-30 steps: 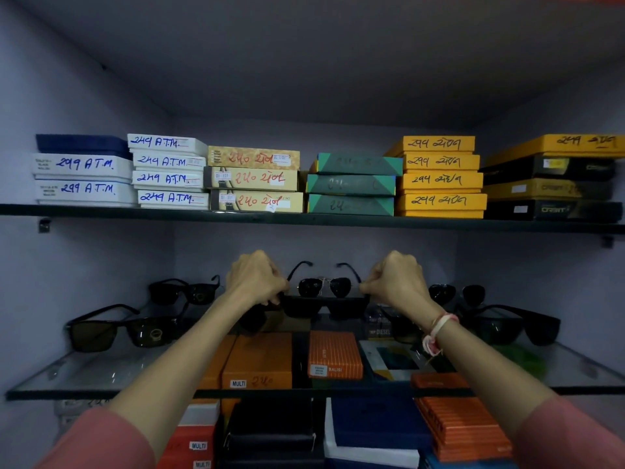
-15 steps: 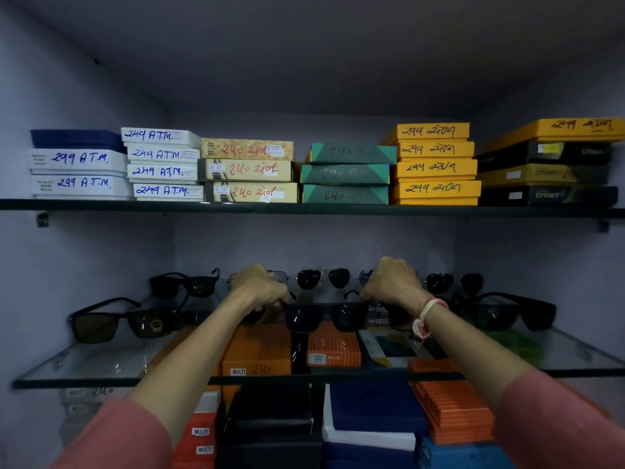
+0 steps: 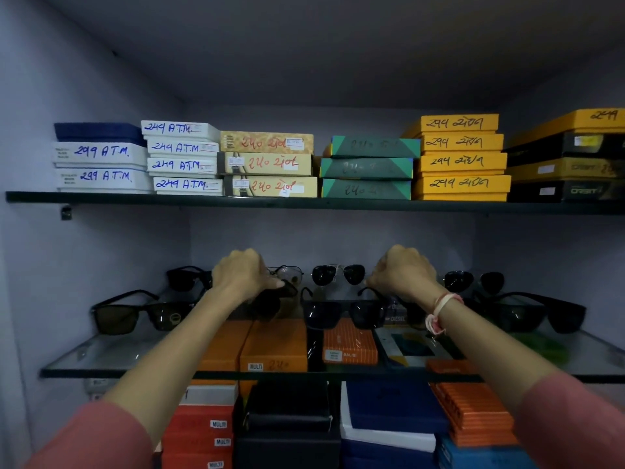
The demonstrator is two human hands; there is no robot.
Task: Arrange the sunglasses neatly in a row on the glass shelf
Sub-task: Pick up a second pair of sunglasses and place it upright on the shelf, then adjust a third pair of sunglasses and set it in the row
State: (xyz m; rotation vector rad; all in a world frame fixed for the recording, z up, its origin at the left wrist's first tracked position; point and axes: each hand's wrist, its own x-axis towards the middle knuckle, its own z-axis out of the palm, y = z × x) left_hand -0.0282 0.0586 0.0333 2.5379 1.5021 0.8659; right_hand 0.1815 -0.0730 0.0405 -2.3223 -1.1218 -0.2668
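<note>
A black square pair of sunglasses (image 3: 341,311) stands on the glass shelf (image 3: 101,353), in the middle of the front row, with its temples pointing back. My right hand (image 3: 404,272) is curled at the tip of its right temple. My left hand (image 3: 243,275) is pinched on the dark frame of a neighbouring pair (image 3: 270,301), mostly hidden under my wrist. A brown-lensed pair (image 3: 142,314) sits front left and a black pair (image 3: 541,313) front right. Dark aviators (image 3: 338,274) and other pairs line the back.
The upper shelf (image 3: 304,202) carries stacks of labelled flat boxes. Orange, blue and black boxes (image 3: 274,346) are stacked below the glass and show through it. Side walls close in the shelf at left and right.
The black square pair came down from just above the shelf and now rests on the glass. Both hands moved a little farther back and apart.
</note>
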